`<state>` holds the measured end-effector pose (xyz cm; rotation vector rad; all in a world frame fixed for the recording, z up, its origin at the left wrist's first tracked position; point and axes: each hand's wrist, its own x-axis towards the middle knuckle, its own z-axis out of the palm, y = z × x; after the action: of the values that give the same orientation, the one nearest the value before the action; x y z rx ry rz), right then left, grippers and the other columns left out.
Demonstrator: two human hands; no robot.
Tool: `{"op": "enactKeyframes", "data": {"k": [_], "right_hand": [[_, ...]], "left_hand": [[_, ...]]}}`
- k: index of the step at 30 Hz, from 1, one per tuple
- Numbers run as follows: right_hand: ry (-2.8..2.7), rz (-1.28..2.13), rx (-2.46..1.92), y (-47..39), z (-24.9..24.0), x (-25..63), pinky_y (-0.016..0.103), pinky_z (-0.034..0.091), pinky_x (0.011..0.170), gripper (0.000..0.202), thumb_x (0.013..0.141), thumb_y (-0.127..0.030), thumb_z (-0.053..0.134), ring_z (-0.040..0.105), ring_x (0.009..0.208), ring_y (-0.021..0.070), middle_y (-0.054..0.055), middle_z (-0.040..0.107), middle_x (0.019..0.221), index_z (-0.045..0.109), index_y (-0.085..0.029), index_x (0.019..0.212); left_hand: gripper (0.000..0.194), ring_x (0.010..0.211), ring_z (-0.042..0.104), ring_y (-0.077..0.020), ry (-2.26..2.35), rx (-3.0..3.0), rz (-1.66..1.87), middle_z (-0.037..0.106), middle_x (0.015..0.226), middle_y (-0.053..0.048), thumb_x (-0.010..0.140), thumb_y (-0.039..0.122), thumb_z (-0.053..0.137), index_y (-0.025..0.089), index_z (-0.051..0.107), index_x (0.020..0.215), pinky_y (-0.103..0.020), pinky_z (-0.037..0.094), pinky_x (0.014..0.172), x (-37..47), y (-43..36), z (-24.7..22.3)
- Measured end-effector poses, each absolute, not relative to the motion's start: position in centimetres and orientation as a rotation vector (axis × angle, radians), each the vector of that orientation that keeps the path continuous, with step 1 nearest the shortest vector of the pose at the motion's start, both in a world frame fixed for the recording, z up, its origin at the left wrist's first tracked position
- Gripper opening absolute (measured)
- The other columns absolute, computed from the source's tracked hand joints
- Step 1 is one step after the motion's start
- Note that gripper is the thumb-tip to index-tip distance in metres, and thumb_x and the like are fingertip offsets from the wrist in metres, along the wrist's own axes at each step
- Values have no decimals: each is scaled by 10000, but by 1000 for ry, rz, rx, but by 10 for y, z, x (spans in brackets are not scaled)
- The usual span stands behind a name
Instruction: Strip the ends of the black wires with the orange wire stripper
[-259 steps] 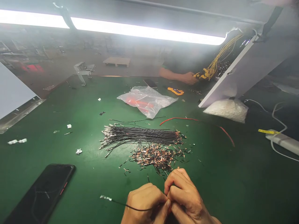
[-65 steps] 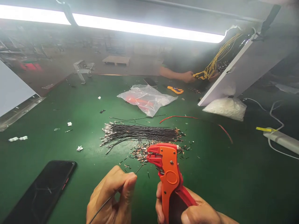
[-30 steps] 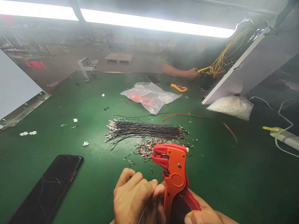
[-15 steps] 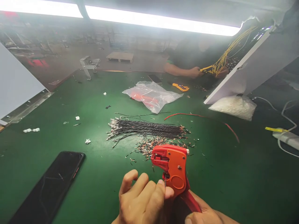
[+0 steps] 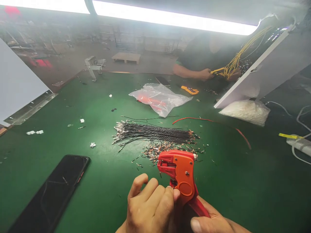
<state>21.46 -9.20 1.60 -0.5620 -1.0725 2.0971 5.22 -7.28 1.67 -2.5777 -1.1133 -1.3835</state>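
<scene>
My right hand (image 5: 210, 220) is wrapped round the handle of a red and orange wire stripper (image 5: 184, 174), whose jaws point left. Close to its lower cutter, my left hand (image 5: 153, 205) is closed in a pinch, with a bit of black wire at the fingertips. Beyond the tool lies a bundle of black wires (image 5: 155, 132), with silvery ends at the left and bare copper at the right. A heap of short wire scraps (image 5: 160, 149) lies between the bundle and the tool.
A black phone (image 5: 51, 191) lies at the near left. Behind the bundle are a clear plastic bag (image 5: 160, 98), a red wire (image 5: 194, 119) and a yellow tool (image 5: 190, 90). A white-filled bag (image 5: 245, 111) sits by the right panel. Across the table, a person's hand (image 5: 205, 74) holds yellow wires.
My left hand has shifted slightly right and up against the stripper's lower cutter, and less black wire shows at its fingertips. The whole view has shifted slightly.
</scene>
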Motion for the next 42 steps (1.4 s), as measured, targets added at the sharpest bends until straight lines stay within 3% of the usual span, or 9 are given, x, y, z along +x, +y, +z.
{"op": "enactKeyframes", "data": {"k": [8, 13, 20, 25, 30, 35, 42], "right_hand": [[-1069, 2025, -528, -98, 9, 218, 361, 455, 787, 381, 851, -490, 570, 554, 754, 212, 64, 571, 810, 655, -141, 976], [-1079, 2042, -573, -100, 4, 221, 268, 346, 596, 392, 862, -543, 565, 398, 609, 129, 20, 481, 743, 589, -152, 858], [-1093, 2041, -516, -102, 1, 224, 244, 295, 567, 383, 927, -497, 528, 377, 622, 119, 28, 477, 760, 606, -124, 886], [-988, 2078, -490, -101, 3, 223, 255, 330, 628, 333, 920, -461, 563, 388, 674, 135, 24, 475, 765, 608, -132, 893], [-1025, 2097, -520, -104, -8, 226, 246, 315, 575, 409, 884, -541, 575, 380, 617, 123, 22, 477, 742, 575, -133, 923], [-1000, 2162, -605, -107, -16, 226, 275, 406, 646, 554, 782, -697, 601, 403, 595, 125, 4, 467, 740, 560, -164, 925], [-1050, 2117, -597, -104, -9, 226, 245, 318, 573, 476, 833, -630, 593, 355, 607, 119, 6, 462, 738, 538, -161, 896]], "left_hand": [[136, 473, 412, -97, -1058, -2649, -1318, 544, 531, 78, 885, 46, 533, 159, 596, 843, -333, 338, 773, 48, -71, 18], [119, 504, 442, -107, -1001, -2654, -1344, 587, 557, 58, 864, 27, 562, 142, 596, 865, -348, 334, 799, 46, -71, 17], [135, 505, 419, -105, -1021, -2621, -1410, 567, 538, 58, 894, 33, 534, 134, 606, 840, -342, 334, 788, 49, -72, 17], [133, 504, 413, -102, -1022, -2629, -1403, 563, 538, 57, 891, 33, 542, 133, 605, 830, -344, 335, 792, 51, -71, 16], [130, 494, 395, -96, -1032, -2637, -1411, 526, 517, 75, 876, 21, 562, 136, 606, 834, -335, 344, 787, 51, -71, 18], [139, 505, 412, -96, -1029, -2621, -1402, 531, 516, 74, 890, 37, 553, 144, 604, 818, -335, 342, 793, 51, -71, 20], [137, 484, 395, -90, -1061, -2515, -1471, 528, 511, 79, 854, 24, 597, 148, 595, 797, -337, 360, 792, 53, -72, 20]]}}
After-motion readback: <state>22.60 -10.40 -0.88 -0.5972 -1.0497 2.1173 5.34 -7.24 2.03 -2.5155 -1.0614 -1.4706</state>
